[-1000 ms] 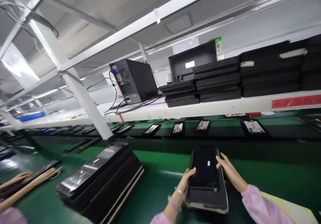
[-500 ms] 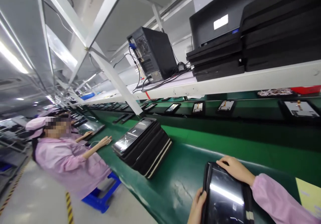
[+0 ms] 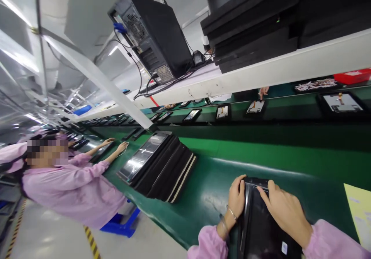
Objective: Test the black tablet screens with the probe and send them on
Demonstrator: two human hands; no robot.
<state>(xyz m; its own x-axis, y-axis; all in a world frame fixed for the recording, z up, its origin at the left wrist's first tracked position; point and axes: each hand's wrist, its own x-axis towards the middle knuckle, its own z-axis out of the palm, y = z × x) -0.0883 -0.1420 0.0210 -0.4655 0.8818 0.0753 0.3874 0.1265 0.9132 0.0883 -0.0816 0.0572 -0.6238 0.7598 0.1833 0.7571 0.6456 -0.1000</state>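
A glossy black tablet screen point(image 3: 265, 234) with a small white label lies in a black tray on the green bench, at the lower right. My left hand point(image 3: 236, 197), a bracelet on its wrist, is closed round the upper left corner of the tablet screen. With bent fingers, my right hand point(image 3: 286, 210) grips the top edge, its thumb lying over the dark face. The lower end of the screen runs out of view. To the left stands a stack of black trays point(image 3: 171, 166) with a shiny screen point(image 3: 143, 156) on top.
A white shelf point(image 3: 179, 91) holds a computer tower point(image 3: 153, 34) and black foam trays point(image 3: 249, 31). Below it, several devices point(image 3: 256, 106) lie in a row. A co-worker in pink point(image 3: 69, 185) sits at left. A yellow sheet point(image 3: 358, 212) lies at right; a red bin point(image 3: 352, 76) stands behind.
My left hand has moved up from the tablet screen's left side to its top corner. My right hand has come further over the face. The view has shifted, and a distant hand appears beyond the row.
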